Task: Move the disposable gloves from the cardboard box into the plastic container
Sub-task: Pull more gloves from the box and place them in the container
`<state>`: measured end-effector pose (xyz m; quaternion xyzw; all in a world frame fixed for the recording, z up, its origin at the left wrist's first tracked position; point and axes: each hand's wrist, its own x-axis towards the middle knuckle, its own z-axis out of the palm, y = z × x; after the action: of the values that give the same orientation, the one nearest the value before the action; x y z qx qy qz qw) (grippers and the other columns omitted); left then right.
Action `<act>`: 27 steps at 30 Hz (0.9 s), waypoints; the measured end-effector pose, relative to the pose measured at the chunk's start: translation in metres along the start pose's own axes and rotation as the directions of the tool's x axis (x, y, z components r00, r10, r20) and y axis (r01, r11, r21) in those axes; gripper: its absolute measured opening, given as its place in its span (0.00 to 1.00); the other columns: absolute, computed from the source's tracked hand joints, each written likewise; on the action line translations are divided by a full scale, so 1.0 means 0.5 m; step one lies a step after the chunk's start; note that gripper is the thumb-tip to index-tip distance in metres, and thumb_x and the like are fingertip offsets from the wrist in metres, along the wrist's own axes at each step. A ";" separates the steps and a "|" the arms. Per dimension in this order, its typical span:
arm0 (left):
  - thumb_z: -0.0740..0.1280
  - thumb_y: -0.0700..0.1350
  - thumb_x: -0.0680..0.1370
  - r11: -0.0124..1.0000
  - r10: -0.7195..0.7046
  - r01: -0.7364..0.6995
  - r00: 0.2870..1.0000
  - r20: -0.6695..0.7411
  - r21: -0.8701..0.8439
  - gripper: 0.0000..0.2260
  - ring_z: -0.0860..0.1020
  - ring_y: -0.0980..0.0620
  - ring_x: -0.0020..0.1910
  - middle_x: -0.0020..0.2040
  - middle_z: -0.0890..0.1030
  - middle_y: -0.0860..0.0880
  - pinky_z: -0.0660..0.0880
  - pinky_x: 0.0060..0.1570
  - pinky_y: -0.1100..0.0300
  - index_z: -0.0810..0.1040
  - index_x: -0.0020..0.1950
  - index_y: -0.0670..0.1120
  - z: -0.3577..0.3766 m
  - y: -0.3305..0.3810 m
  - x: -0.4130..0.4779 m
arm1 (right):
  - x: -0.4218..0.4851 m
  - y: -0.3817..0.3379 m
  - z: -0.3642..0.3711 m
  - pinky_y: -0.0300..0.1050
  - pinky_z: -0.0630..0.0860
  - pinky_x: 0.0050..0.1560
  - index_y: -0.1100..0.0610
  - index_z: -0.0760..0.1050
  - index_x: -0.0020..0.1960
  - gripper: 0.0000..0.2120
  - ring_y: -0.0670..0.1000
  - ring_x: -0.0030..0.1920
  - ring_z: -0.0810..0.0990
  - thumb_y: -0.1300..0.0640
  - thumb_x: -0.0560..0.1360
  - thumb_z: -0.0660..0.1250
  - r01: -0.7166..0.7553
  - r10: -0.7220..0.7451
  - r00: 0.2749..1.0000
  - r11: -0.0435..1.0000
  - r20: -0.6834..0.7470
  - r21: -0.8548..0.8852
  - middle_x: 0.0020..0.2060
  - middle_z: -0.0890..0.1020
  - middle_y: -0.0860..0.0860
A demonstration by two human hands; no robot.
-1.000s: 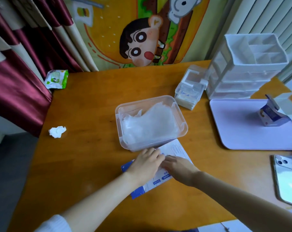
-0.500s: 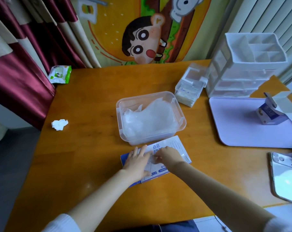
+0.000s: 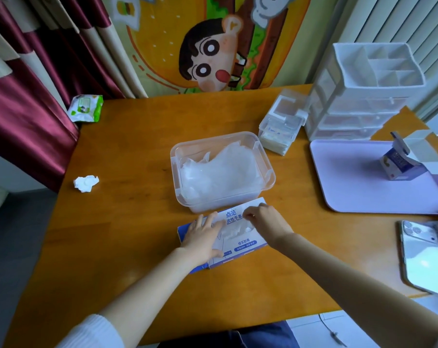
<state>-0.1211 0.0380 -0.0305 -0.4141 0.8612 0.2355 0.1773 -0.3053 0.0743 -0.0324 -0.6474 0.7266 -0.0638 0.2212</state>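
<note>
— Where are my hands?
— Your left hand lies flat on the left part of the cardboard box. Its fingers are straight and spread out. It presses down on the box and grips nothing.
— And the other one?
— Your right hand is over the far right part of the box. Its fingers are bent, and the tips come together at the edge of the hole in the top. Some clear gloves show in that hole, just under your fingertips. I cannot tell if you have one pinched or not.
— Where is the box?
— It lies flat in the middle of the table, a bit toward the near edge. The plastic container sits just behind it, with no lid on. They are so close that I cannot tell if they touch. A glove pile already lies in the container.
— What else is on the table?
— A crumpled tissue is near the left edge. A green pack of wipes is at the far left corner. A purple tray lies by the right edge, with a small open carton on it. A phone lies close to the near right corner. White drawers stand at the far right corner, with a small clear box just beside them.
</note>
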 end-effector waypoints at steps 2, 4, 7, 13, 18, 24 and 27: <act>0.69 0.53 0.76 1.000 0.000 0.000 1.000 -0.004 0.001 0.35 0.48 0.44 0.77 0.78 0.48 0.50 0.54 0.74 0.49 0.54 0.77 0.52 -0.001 -0.001 -0.001 | -0.004 0.018 -0.011 0.52 0.75 0.45 0.60 0.79 0.52 0.10 0.57 0.45 0.77 0.62 0.79 0.59 -0.038 0.045 0.996 0.996 -0.078 0.086 0.45 0.80 0.56; 0.69 0.54 0.76 1.000 0.006 -0.006 1.000 -0.008 0.001 0.35 0.49 0.44 0.76 0.78 0.48 0.50 0.54 0.74 0.49 0.54 0.77 0.52 0.000 0.000 0.001 | -0.015 0.027 -0.013 0.51 0.75 0.46 0.59 0.78 0.52 0.09 0.55 0.50 0.77 0.59 0.80 0.59 -0.025 0.035 0.995 0.995 -0.097 0.098 0.48 0.80 0.53; 0.69 0.53 0.76 1.000 0.003 -0.003 1.000 -0.006 -0.003 0.35 0.49 0.44 0.77 0.78 0.49 0.50 0.55 0.74 0.49 0.55 0.77 0.52 -0.002 0.001 0.001 | -0.027 0.013 -0.007 0.48 0.76 0.52 0.54 0.72 0.63 0.17 0.50 0.60 0.72 0.47 0.78 0.62 -0.013 0.012 1.000 0.997 0.021 0.069 0.59 0.74 0.48; 0.69 0.54 0.76 1.000 0.001 -0.001 1.000 0.002 0.015 0.35 0.48 0.44 0.77 0.78 0.48 0.50 0.54 0.75 0.48 0.54 0.77 0.52 -0.003 0.003 0.000 | -0.015 -0.024 -0.010 0.46 0.74 0.44 0.56 0.77 0.53 0.09 0.53 0.49 0.77 0.55 0.80 0.60 -0.061 0.060 0.998 0.996 0.019 0.068 0.51 0.80 0.52; 0.68 0.53 0.77 0.999 -0.009 0.008 1.000 0.019 0.041 0.36 0.46 0.42 0.77 0.79 0.46 0.49 0.51 0.75 0.48 0.51 0.78 0.51 0.000 0.003 -0.001 | -0.015 -0.021 -0.056 0.42 0.70 0.38 0.58 0.76 0.50 0.07 0.51 0.40 0.76 0.58 0.80 0.60 -0.007 0.038 0.987 0.980 -0.156 0.198 0.45 0.81 0.53; 0.68 0.54 0.77 0.999 0.011 -0.011 1.000 0.008 0.042 0.34 0.48 0.43 0.77 0.78 0.48 0.49 0.51 0.74 0.49 0.53 0.77 0.51 0.002 0.002 -0.003 | -0.017 -0.022 -0.120 0.44 0.75 0.40 0.57 0.72 0.45 0.06 0.50 0.40 0.76 0.61 0.80 0.59 0.058 0.113 0.912 0.916 -0.394 0.396 0.41 0.78 0.50; 0.68 0.54 0.77 0.999 0.028 -0.028 1.000 0.004 0.035 0.34 0.49 0.44 0.76 0.78 0.48 0.49 0.52 0.74 0.50 0.53 0.77 0.52 0.002 0.001 -0.004 | -0.012 -0.038 -0.157 0.45 0.76 0.41 0.56 0.72 0.44 0.06 0.50 0.40 0.77 0.60 0.80 0.60 0.112 0.152 0.849 0.884 -0.505 0.454 0.39 0.78 0.49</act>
<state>-0.1199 0.0399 -0.0300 -0.3985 0.8706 0.2236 0.1825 -0.3191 0.0620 0.0464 -0.5242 0.7285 -0.4097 0.1634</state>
